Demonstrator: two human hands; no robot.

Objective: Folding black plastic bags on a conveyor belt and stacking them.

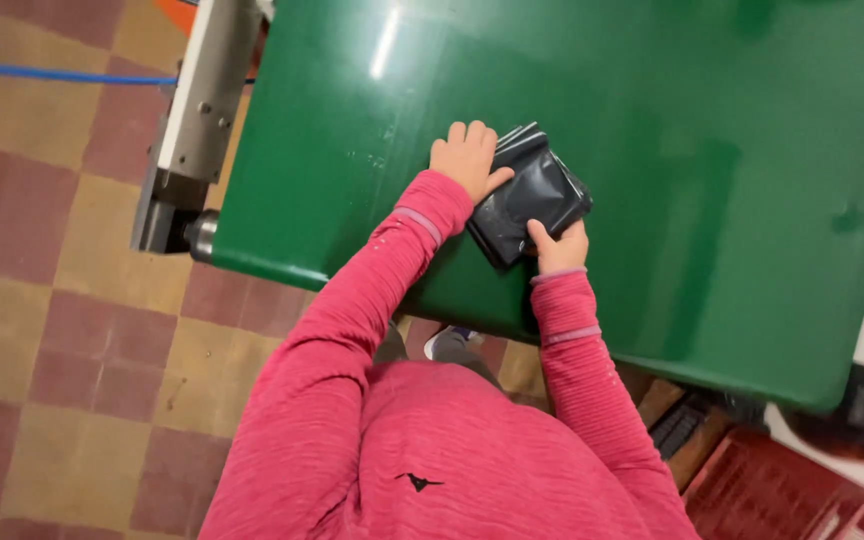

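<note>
A small black plastic package (534,195), folded into a flat square, lies on the green conveyor belt (672,150) near its front edge. My left hand (466,158) rests on the package's left corner, fingers pointing away and thumb on the black plastic. My right hand (558,247) grips the package's near edge, with the thumb pressed on top. Both arms wear pink long sleeves.
The belt runs on a metal frame with a roller end (200,232) at the left. Below is a checkered red and tan tile floor (62,330). A red crate (782,490) stands at the lower right, a blue hose (52,74) crosses the upper left.
</note>
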